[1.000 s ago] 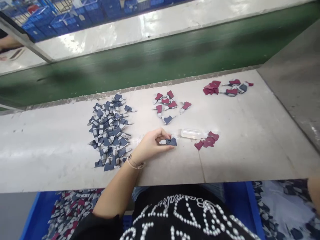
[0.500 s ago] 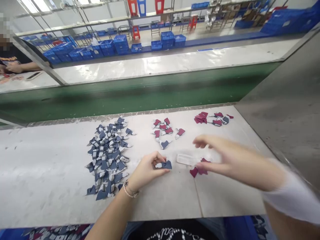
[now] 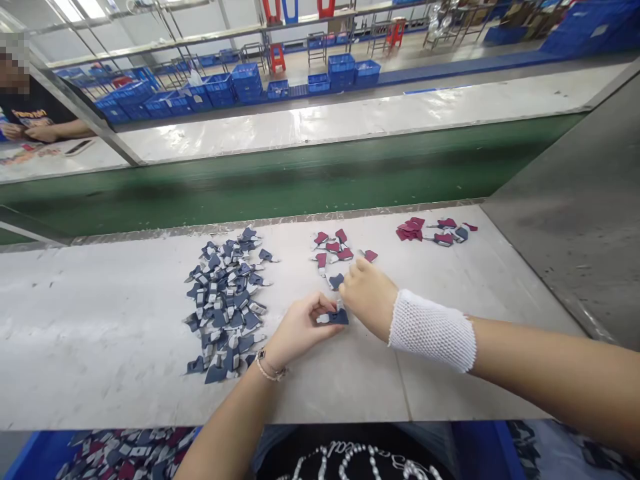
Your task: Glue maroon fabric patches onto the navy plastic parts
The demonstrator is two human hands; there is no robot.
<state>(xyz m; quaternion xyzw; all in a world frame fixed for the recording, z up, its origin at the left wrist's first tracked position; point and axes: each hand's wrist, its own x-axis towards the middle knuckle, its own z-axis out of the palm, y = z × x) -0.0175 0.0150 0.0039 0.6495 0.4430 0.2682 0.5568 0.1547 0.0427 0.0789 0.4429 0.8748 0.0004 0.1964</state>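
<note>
My left hand (image 3: 305,321) is pinched on a small dark blue-and-grey plastic piece (image 3: 337,317) just above the white tabletop. Close against it, my right hand (image 3: 369,293) has its fingers curled together. A bit of something pale shows at its fingertips, but what they hold is hidden. To the left lies a heap of similar blue-and-grey pieces (image 3: 227,307). Beyond my hands is a small group of dark red-and-grey pieces (image 3: 333,247), with one blue piece (image 3: 335,281) nearest my right fingers.
Flat dark red pieces (image 3: 411,229) lie at the back right beside a few mixed pieces (image 3: 445,233). A metal panel (image 3: 570,220) borders the right side. Below the front edge is a blue bin (image 3: 37,460) of pieces. A co-worker (image 3: 45,117) sits across, at far left.
My right hand has swung left, from the clear plastic box and loose red pieces to the piece in my left hand, and its fingers have closed. The box and those red pieces are now hidden.
</note>
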